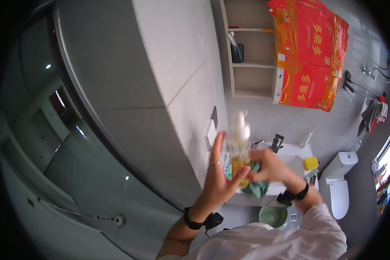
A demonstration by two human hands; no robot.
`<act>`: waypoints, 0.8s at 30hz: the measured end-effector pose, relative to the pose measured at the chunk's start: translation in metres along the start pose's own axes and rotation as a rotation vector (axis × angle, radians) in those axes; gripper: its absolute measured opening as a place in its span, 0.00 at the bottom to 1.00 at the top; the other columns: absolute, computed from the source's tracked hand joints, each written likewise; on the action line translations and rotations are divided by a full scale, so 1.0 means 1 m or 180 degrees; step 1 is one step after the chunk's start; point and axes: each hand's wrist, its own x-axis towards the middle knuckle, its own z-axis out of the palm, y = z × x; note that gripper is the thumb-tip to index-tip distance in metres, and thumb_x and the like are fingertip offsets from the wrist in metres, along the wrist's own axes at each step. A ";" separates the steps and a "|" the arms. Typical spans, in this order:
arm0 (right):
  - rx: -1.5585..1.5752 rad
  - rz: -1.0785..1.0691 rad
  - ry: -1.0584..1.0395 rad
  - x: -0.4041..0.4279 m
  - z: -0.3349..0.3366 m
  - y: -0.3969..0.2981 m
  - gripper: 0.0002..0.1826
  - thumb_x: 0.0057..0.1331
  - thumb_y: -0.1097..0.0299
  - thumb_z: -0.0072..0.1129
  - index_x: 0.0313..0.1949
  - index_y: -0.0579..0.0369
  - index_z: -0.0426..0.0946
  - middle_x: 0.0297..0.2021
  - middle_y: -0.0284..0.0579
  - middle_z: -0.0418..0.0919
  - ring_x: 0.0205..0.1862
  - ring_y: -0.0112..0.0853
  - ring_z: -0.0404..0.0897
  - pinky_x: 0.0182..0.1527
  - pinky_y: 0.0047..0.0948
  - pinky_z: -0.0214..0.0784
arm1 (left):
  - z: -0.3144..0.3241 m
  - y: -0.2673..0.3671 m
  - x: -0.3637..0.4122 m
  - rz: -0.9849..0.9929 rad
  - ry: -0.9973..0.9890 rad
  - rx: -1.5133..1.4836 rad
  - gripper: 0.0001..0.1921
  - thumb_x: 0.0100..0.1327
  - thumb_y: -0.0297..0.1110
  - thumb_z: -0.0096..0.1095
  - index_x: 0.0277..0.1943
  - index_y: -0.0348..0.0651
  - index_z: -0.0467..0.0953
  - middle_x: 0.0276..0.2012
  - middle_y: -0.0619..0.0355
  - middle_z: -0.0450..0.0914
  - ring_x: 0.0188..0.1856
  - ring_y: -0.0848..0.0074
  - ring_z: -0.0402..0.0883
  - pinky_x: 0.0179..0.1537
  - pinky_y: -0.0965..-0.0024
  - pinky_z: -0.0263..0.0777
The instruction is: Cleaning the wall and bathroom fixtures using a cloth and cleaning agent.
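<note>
A clear pump bottle (pixel 240 156) with a white pump head and yellow liquid stands upright between my hands, slightly blurred. My left hand (pixel 221 180), with a ring on one finger, grips the bottle near its base, thumb in front and fingers raised along the side. In my right hand (pixel 268 167) a green cloth (pixel 257 188) is bunched against the bottle's right side and hangs below the fingers. Both wrists wear black straps with small dark devices.
Behind the hands is a white washbasin (pixel 291 162) with a black faucet (pixel 276 143), a yellow box (pixel 311 163) and small bottles. A green basin (pixel 273 216) sits on the floor, a toilet (pixel 339 191) at right. Open shelves (pixel 253 65) and red packaging (pixel 312 58) are on the wall.
</note>
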 end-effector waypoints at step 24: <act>0.0074 -0.0703 0.1875 -0.079 0.134 -0.039 0.28 0.54 0.65 0.73 0.53 0.57 0.71 0.48 0.56 0.66 0.49 0.49 0.70 0.52 0.44 0.67 | 0.007 -0.001 -0.074 -0.1071 0.0162 -0.2777 0.40 0.72 0.59 0.43 0.74 0.37 0.44 0.71 0.43 0.58 0.76 0.62 0.51 0.77 0.55 0.31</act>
